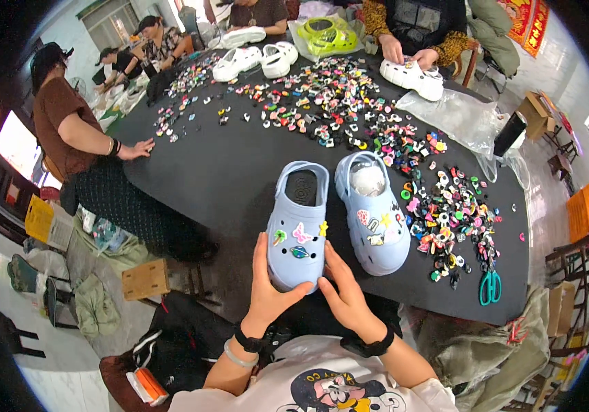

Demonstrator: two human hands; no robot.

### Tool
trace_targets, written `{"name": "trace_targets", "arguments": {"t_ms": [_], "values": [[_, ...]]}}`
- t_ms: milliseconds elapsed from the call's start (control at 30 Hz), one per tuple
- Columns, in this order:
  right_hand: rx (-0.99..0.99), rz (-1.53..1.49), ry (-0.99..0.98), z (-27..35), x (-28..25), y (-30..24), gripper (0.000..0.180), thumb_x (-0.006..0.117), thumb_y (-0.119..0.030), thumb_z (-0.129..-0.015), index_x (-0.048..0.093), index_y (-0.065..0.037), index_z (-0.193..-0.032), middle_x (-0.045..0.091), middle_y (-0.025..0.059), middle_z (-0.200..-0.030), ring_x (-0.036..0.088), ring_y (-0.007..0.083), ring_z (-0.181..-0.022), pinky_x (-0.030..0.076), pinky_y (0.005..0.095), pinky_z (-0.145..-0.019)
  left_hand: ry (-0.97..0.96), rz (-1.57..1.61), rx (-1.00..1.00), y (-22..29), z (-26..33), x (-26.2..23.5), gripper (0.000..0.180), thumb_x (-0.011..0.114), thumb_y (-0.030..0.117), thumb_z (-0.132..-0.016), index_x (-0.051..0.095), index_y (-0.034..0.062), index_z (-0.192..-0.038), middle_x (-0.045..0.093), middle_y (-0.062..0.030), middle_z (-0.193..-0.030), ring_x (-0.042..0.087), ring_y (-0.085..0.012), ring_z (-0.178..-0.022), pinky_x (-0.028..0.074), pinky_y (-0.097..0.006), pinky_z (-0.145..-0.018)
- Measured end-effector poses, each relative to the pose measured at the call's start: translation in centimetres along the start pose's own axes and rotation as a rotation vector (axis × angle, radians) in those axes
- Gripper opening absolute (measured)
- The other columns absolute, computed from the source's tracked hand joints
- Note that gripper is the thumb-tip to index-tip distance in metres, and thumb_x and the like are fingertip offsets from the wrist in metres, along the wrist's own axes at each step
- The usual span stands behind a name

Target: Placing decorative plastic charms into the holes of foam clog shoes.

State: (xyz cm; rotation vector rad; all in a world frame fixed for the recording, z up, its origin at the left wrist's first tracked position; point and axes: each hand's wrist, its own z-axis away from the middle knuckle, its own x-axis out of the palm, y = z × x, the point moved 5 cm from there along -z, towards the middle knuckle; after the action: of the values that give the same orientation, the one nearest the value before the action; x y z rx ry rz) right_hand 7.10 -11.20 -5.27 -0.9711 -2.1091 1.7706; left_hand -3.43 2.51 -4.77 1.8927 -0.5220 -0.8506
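Between my two hands I hold a light blue clog [285, 255] by its toe end, above the black table. My left hand [267, 281] wraps its left side, and my right hand [341, 287] presses against its right side. Several shoe charms sit on its top, among them a pink butterfly, a palm tree, a yellow star and a planet. The matching light blue clog [385, 248] lies just right, with several charms fixed on it and crumpled white stuffing inside. A pile of colourful shoe charms [445, 213] spreads beside it.
Teal-handled scissors [490, 288] rest near the table's right front edge. A plastic bag [456, 117] and a black cylinder [510, 134] are farther back. Across the table a person works on a white clog [412, 79]. Another person [68, 130] leans on the left edge.
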Motion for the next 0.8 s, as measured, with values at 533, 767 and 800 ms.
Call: {"name": "trace_targets", "arguments": {"t_ms": [533, 767, 800], "values": [[-0.148, 0.619, 0.319, 0.0, -10.2, -2.7, 0.07, 0.077, -0.013, -0.075, 0.044, -0.001, -0.135, 0.047, 0.0212, -0.136, 0.045, 0.0368, -0.126, 0.037, 0.0439, -0.104, 0.129, -0.286, 0.154, 1.1, -1.7, -0.2, 0.093, 0.08, 0.025, -0.073, 0.026, 0.0009, -0.144, 0.025, -0.0256, -0.146, 0.024, -0.0407, -0.137, 0.024, -0.05, -0.111], [0.098, 0.385, 0.25, 1.1, -13.1, 3.3, 0.104, 0.09, -0.019, -0.06, 0.031, 0.002, -0.142, 0.04, 0.0198, -0.141, 0.042, 0.0303, -0.129, 0.034, 0.0396, -0.107, -0.179, -0.17, 0.443, 8.9, -7.1, 5.8, 0.055, 0.071, 0.016, -0.081, 0.047, 0.0011, -0.128, 0.051, -0.0172, -0.129, 0.046, -0.035, -0.122, 0.035, -0.043, -0.104], [0.101, 0.39, 0.258, 1.1, -12.9, 3.3, 0.108, 0.091, -0.019, -0.057, 0.03, 0.003, -0.143, 0.038, 0.0201, -0.142, 0.042, 0.0298, -0.129, 0.034, 0.0381, -0.108, -0.236, -0.188, 0.446, 9.2, -8.1, 7.1, 0.052, 0.07, 0.015, -0.081, 0.048, 0.001, -0.127, 0.051, -0.0178, -0.127, 0.046, -0.0354, -0.121, 0.036, -0.044, -0.103]]}}
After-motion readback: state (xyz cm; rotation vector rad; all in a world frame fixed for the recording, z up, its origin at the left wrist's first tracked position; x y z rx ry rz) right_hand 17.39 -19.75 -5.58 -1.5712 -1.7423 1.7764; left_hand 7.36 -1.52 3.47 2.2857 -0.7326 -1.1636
